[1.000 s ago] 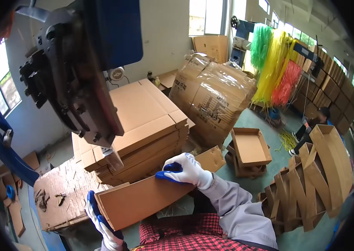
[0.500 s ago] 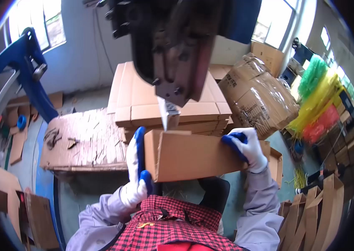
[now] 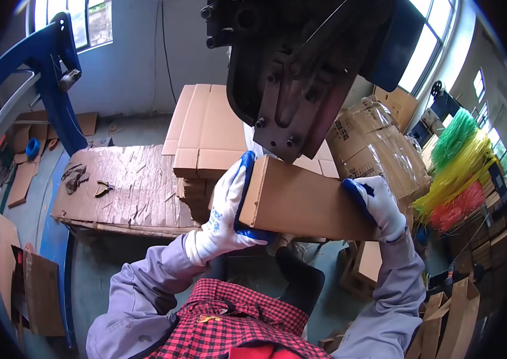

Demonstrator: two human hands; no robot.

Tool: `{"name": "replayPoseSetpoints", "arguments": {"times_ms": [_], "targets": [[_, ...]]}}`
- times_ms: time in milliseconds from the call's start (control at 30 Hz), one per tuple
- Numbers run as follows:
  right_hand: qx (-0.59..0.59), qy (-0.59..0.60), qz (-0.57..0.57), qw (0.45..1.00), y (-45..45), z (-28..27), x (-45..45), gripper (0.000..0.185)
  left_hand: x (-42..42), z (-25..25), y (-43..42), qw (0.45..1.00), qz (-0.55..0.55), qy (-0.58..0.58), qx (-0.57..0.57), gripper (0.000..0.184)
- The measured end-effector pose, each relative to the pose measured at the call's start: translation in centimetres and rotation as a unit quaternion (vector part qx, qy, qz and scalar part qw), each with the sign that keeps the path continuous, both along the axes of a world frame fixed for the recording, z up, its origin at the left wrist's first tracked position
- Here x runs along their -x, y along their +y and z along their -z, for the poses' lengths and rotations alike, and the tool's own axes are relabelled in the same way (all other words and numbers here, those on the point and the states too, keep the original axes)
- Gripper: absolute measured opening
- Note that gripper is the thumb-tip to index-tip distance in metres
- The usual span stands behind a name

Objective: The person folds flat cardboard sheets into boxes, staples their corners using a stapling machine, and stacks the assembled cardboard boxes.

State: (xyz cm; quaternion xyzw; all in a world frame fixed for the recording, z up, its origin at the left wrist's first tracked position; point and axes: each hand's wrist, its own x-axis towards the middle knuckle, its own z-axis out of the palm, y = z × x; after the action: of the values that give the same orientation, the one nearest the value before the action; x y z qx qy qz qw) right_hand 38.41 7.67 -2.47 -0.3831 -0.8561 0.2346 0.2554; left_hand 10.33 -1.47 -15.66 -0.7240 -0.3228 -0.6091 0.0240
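Observation:
A brown cardboard box piece (image 3: 310,200) is held up in front of me, its left end just below the dark metal head of a machine (image 3: 298,102). My left hand (image 3: 226,212), in a white and blue glove, grips the left end, with fingers along the end panel and the thumb below. My right hand (image 3: 378,206), gloved alike, is closed on the right end. Behind the box lies a stack of flat cardboard (image 3: 205,128). The machine's tip is partly hidden behind the box's upper left corner.
Pliers (image 3: 104,189) lie on a worn, board-covered table (image 3: 128,209) at the left. A blue machine arm (image 3: 56,78) stands behind it. Wrapped cartons (image 3: 379,149), coloured strands (image 3: 454,167) and open boxes (image 3: 445,323) are at the right.
The view has swung left. The box has risen and its left end has come up to the machine head. My left hand has shifted its hold around that end.

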Motion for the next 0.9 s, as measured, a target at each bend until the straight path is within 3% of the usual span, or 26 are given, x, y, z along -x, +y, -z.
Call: {"name": "replayPoseSetpoints", "arguments": {"times_ms": [133, 333, 467, 667, 800, 900], "targets": [[0.048, -0.064, -0.081, 0.993, 2.3, -1.9, 0.2, 0.033, -0.1, -0.5, -1.0, 0.997, -0.056, 0.037, 0.036, 0.109], [0.02, -0.066, -0.078, 0.995, 3.3, -2.4, 1.1, 0.034, -0.4, -1.2, -2.4, 0.995, -0.093, 0.028, 0.036, 0.112], [0.001, -0.051, -0.06, 0.997, 3.6, -1.8, 0.8, 0.033, -0.3, -2.8, -3.3, 0.987, -0.117, 0.064, 0.093, 0.114], [0.049, -0.093, -0.081, 0.991, 3.8, -3.4, 1.7, 0.034, 0.1, -3.8, -4.4, 0.982, -0.104, 0.1, 0.125, 0.113], [0.089, -0.112, -0.048, 0.989, 4.8, -2.9, 1.6, 0.034, 0.2, -4.5, -4.6, 0.972, -0.085, 0.081, 0.202, 0.108], [0.078, -0.132, -0.062, 0.986, 4.4, -4.7, 2.4, 0.036, 0.0, -4.4, -4.4, 0.976, -0.074, 0.065, 0.196, 0.107]]}}
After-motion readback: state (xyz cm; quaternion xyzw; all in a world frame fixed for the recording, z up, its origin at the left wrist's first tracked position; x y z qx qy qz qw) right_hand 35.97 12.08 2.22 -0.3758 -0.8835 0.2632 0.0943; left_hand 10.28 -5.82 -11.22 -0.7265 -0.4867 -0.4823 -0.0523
